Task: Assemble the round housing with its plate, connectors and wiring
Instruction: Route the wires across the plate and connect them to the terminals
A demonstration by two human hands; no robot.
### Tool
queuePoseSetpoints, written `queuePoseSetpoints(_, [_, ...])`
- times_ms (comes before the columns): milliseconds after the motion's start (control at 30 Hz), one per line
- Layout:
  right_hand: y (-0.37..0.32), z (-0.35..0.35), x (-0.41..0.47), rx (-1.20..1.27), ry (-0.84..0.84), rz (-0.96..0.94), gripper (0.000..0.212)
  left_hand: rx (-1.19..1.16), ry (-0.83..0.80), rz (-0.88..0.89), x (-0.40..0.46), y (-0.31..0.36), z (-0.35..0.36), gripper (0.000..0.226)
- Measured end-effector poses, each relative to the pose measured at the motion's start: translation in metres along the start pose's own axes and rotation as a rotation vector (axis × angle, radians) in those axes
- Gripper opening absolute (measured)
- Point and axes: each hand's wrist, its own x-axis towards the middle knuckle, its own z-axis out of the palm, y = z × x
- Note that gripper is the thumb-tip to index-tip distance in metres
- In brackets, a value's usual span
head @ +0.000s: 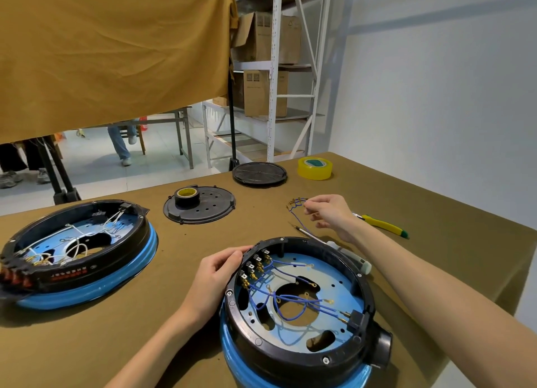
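A round black and blue housing [296, 355] sits on the table right in front of me. Inside it lie a light blue plate [340, 293], a row of connectors [255, 267] at its left rim and blue wires [293, 300] running to a black block at the right. My left hand [216, 274] grips the housing's left rim beside the connectors. Farther back, my right hand [327, 213] pinches a loose bundle of blue wires [296, 207] lying on the table.
A second housing [75, 259] with white wires stands at the left. Behind lie a perforated black plate [200, 206] with a tape roll, a black lid [259, 174], yellow tape [314, 168], a yellow-handled tool [383, 226] and a thin screwdriver [308, 233].
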Motion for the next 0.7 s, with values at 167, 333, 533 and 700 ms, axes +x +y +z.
queuePoseSetpoints(167, [0.004,0.003,-0.004,-0.218,-0.022,-0.244,0.011,0.004,0.009,-0.007,0.001,0.000,0.000,0.028])
queuePoseSetpoints(333, [0.002,0.007,-0.009,-0.150,-0.072,-0.242,0.012,-0.016,-0.005,-0.003,-0.001,0.003,0.001,0.035])
queuePoseSetpoints(533, [-0.011,0.014,-0.031,-0.001,-0.193,-0.205,0.012,0.013,0.001,-0.006,-0.002,0.007,-0.001,0.027])
queuePoseSetpoints(700, [-0.027,0.013,-0.065,0.072,-0.300,-0.269,0.012,0.169,0.202,0.119,0.005,0.032,-0.006,0.023])
